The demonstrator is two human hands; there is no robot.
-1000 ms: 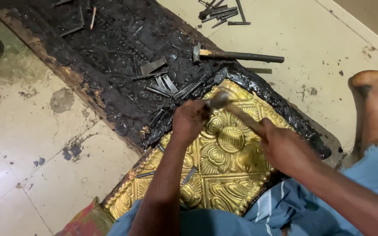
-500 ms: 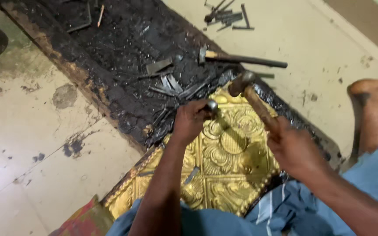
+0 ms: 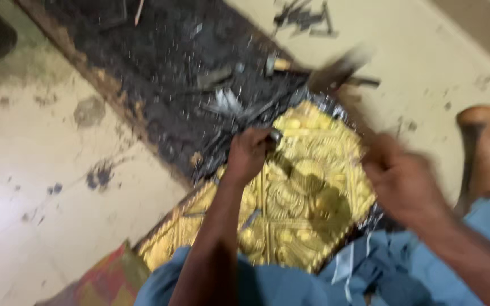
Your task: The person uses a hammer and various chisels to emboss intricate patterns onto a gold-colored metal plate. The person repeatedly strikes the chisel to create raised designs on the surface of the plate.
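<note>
Overhead, I see left hand [image 3: 249, 154] gripping punch [image 3: 276, 137] tilted on gold relief panel [image 3: 290, 209]; right hand [image 3: 401, 182] clutches blurred hammer [image 3: 338, 67], raised up-right of punch.

The hammer [image 3: 338, 67], whose head met the punch top a second ago, is now raised above the far edge of the embossed golden panel [image 3: 290, 192], blurred in motion. The right hand [image 3: 401, 178] has drawn back toward the panel's right edge and lifted with the handle.
</note>
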